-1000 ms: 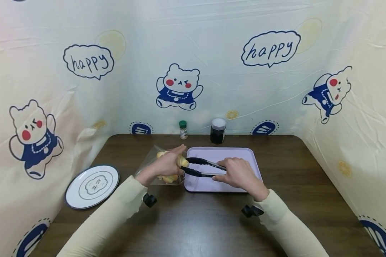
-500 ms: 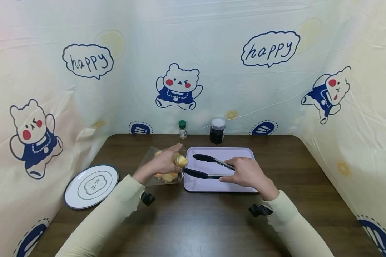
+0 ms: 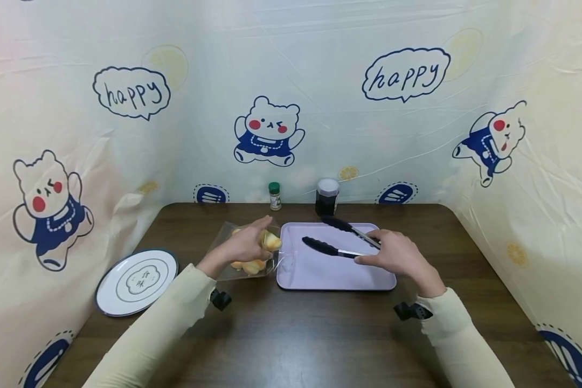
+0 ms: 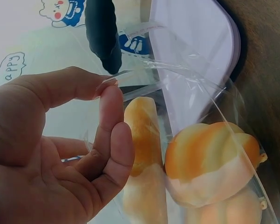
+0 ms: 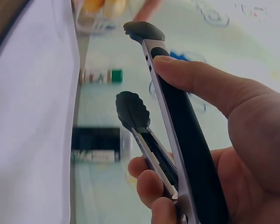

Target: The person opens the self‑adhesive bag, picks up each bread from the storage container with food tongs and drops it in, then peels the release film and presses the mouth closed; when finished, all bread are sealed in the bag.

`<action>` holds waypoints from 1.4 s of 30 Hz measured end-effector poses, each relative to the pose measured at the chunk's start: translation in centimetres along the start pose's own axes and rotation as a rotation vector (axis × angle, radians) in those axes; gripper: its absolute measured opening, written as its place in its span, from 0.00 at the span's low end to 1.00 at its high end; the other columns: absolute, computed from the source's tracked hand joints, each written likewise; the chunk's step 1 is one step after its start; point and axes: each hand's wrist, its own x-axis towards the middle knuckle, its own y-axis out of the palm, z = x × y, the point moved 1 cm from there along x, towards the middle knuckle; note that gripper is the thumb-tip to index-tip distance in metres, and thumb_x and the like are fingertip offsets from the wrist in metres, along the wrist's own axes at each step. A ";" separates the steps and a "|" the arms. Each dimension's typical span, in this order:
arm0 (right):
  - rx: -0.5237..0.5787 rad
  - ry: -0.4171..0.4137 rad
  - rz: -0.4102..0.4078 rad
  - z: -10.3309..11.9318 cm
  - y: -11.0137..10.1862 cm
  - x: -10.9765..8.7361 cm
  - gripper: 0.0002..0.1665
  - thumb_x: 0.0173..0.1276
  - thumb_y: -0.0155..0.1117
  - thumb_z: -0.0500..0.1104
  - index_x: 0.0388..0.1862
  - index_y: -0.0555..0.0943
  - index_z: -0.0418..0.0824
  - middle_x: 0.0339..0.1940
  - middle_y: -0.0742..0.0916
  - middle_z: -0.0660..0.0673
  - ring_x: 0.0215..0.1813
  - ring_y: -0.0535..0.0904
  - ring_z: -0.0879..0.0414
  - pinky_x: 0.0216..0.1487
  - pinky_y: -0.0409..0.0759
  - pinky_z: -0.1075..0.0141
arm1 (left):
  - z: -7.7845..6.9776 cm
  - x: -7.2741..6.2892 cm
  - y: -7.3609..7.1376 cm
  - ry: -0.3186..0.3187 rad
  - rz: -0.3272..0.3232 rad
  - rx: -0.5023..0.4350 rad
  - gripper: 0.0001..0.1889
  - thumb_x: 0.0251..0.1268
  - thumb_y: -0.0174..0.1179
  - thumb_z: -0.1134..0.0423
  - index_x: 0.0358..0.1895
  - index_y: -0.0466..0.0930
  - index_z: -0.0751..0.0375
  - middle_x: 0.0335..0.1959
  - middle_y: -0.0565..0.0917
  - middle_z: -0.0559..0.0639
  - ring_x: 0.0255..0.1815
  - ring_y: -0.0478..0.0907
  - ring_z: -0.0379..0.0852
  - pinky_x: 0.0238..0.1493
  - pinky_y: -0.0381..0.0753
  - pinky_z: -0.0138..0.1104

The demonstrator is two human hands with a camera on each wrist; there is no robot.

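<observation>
My left hand [image 3: 244,243] pinches the edge of a clear plastic bag [image 4: 186,67] between thumb and fingertip. Inside the bag are several bread rolls [image 4: 210,163], golden on top, and a longer one [image 4: 144,135] beside them. The bag's mouth faces right, reaching over the left rim of the lilac tray [image 3: 339,280]. My right hand [image 3: 397,253] grips a pair of tongs [image 3: 351,240] with black tips and metal arms, held above the tray. Its arms are spread apart with nothing between the tips. In the right wrist view, thumb and fingers press the tongs [image 5: 177,121] from both sides.
A white plate [image 3: 138,283] with a dark rim lies at the table's left. Behind the tray stand a small green-capped shaker [image 3: 275,196] and a dark jar with a white lid [image 3: 327,198]. A printed cloth hangs around the table.
The tongs have moved right, from the bag's mouth to over the tray, and their arms have spread wider. The left hand stays at the bag with little motion.
</observation>
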 end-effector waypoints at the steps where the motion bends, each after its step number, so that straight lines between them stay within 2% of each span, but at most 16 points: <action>1: 0.011 0.016 -0.001 -0.5 -0.1 0.0 0.52 0.54 0.70 0.71 0.67 0.76 0.37 0.65 0.81 0.33 0.61 0.79 0.38 0.56 0.79 0.41 | 0.0 0.0 0.0 -0.005 0.002 -0.003 0.51 0.55 0.71 0.63 0.80 0.50 0.63 0.82 0.50 0.60 0.79 0.56 0.62 0.77 0.60 0.55; 4: 0.042 0.069 -0.007 -2.2 -0.3 0.1 0.53 0.56 0.69 0.71 0.67 0.74 0.34 0.62 0.82 0.32 0.57 0.79 0.38 0.53 0.80 0.44 | 0.1 0.1 0.2 -0.023 0.011 -0.016 0.51 0.55 0.71 0.64 0.80 0.49 0.62 0.83 0.49 0.58 0.80 0.56 0.61 0.77 0.59 0.54; 8: 0.078 0.148 -0.019 -4.1 -0.5 0.2 0.50 0.59 0.67 0.70 0.63 0.73 0.31 0.50 0.83 0.34 0.45 0.77 0.44 0.40 0.77 0.55 | 0.1 0.1 0.3 -0.032 0.017 -0.027 0.51 0.55 0.71 0.64 0.80 0.49 0.61 0.83 0.49 0.56 0.80 0.55 0.60 0.77 0.59 0.54; 11: 0.095 0.198 -0.032 -5.4 -0.7 0.2 0.50 0.61 0.65 0.70 0.62 0.72 0.30 0.47 0.82 0.33 0.43 0.76 0.43 0.38 0.76 0.56 | 0.0 0.1 0.2 -0.032 0.016 -0.027 0.51 0.55 0.71 0.64 0.80 0.50 0.61 0.83 0.49 0.57 0.80 0.55 0.60 0.77 0.59 0.54; 17: 0.113 0.275 -0.034 -8.0 -0.7 0.2 0.55 0.65 0.60 0.71 0.67 0.65 0.25 0.56 0.77 0.26 0.49 0.74 0.36 0.47 0.78 0.45 | 0.0 0.0 0.1 -0.032 0.018 -0.029 0.51 0.54 0.71 0.64 0.80 0.50 0.60 0.83 0.50 0.57 0.80 0.56 0.61 0.77 0.59 0.55; 22: 0.119 0.323 -0.031 -10.2 -0.3 0.2 0.58 0.66 0.57 0.71 0.69 0.61 0.21 0.60 0.73 0.21 0.54 0.73 0.31 0.53 0.75 0.35 | 0.1 0.0 0.2 -0.020 0.019 -0.013 0.51 0.55 0.71 0.63 0.80 0.50 0.61 0.82 0.50 0.58 0.80 0.56 0.61 0.77 0.60 0.55; 30: 0.094 0.412 0.008 -12.8 0.6 0.2 0.58 0.68 0.56 0.69 0.66 0.59 0.16 0.60 0.70 0.17 0.55 0.72 0.26 0.54 0.74 0.33 | 0.0 0.1 0.1 -0.008 0.021 0.005 0.51 0.55 0.71 0.62 0.80 0.51 0.62 0.82 0.51 0.59 0.79 0.56 0.62 0.76 0.60 0.56; 35: 0.085 0.450 0.039 -14.2 1.5 0.3 0.56 0.69 0.56 0.68 0.63 0.61 0.15 0.57 0.70 0.17 0.52 0.72 0.28 0.53 0.75 0.34 | 0.1 0.1 0.2 -0.015 0.022 0.002 0.51 0.54 0.71 0.61 0.80 0.51 0.60 0.82 0.51 0.57 0.80 0.57 0.60 0.77 0.61 0.55; 42: 0.059 0.488 0.049 -15.2 2.6 0.6 0.56 0.67 0.57 0.69 0.61 0.62 0.15 0.55 0.70 0.19 0.49 0.72 0.30 0.52 0.76 0.36 | 0.2 0.1 0.2 0.000 0.020 0.000 0.50 0.55 0.71 0.62 0.80 0.51 0.62 0.82 0.51 0.59 0.79 0.57 0.61 0.76 0.60 0.55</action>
